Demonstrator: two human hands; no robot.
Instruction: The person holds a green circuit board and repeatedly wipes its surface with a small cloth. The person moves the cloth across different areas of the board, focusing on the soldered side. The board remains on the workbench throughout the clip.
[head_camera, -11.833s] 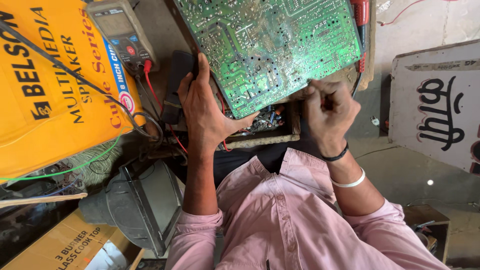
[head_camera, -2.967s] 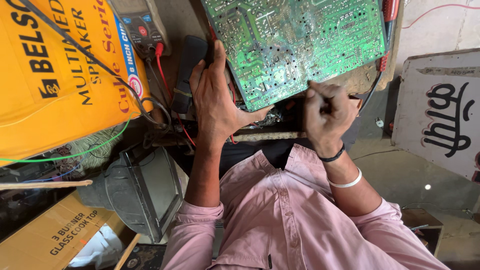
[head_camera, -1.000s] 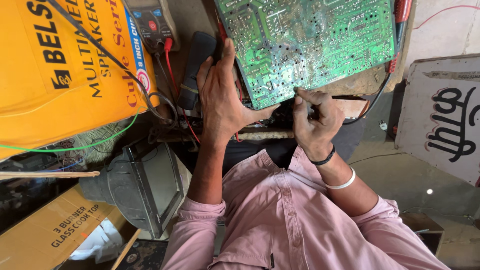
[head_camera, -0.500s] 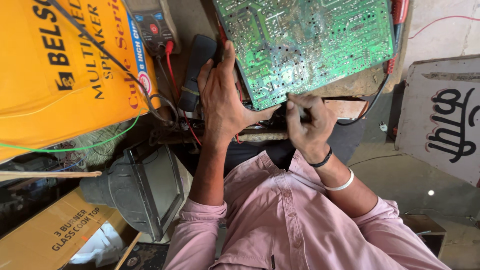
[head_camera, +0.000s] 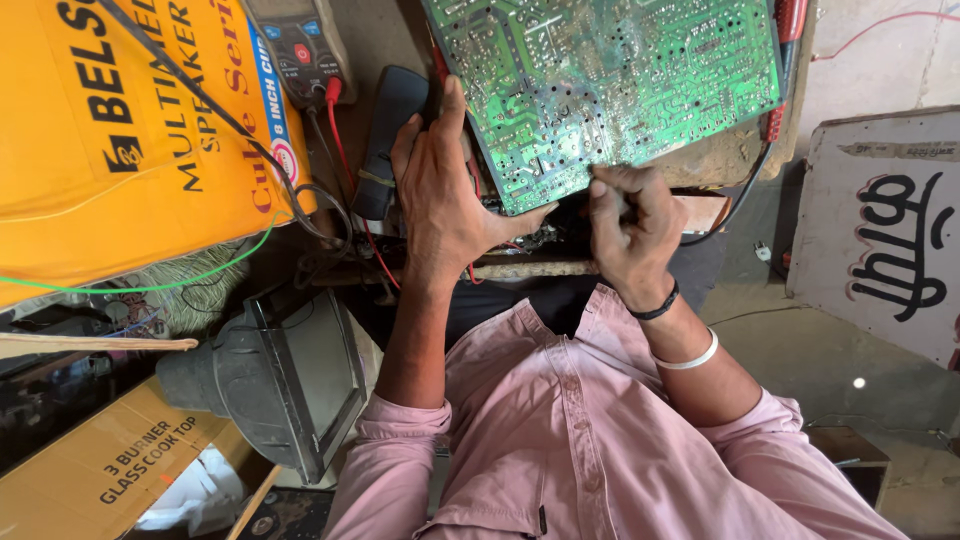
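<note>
The green circuit board (head_camera: 610, 85) lies solder side up just beyond both hands, its long axis running left to right, slightly tilted. The left hand (head_camera: 445, 200) spreads and grips its near-left edge. The right hand (head_camera: 625, 225) is curled, fingertips on the near edge; what it pinches I cannot tell. A multimeter (head_camera: 300, 45) sits beyond the left hand.

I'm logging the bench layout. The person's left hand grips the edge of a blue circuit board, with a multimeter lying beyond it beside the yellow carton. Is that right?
Not quite: the circuit board is green, not blue, as the head view shows. The rest stands: the left hand grips its edge, and the multimeter lies beyond it beside the yellow carton.
</note>
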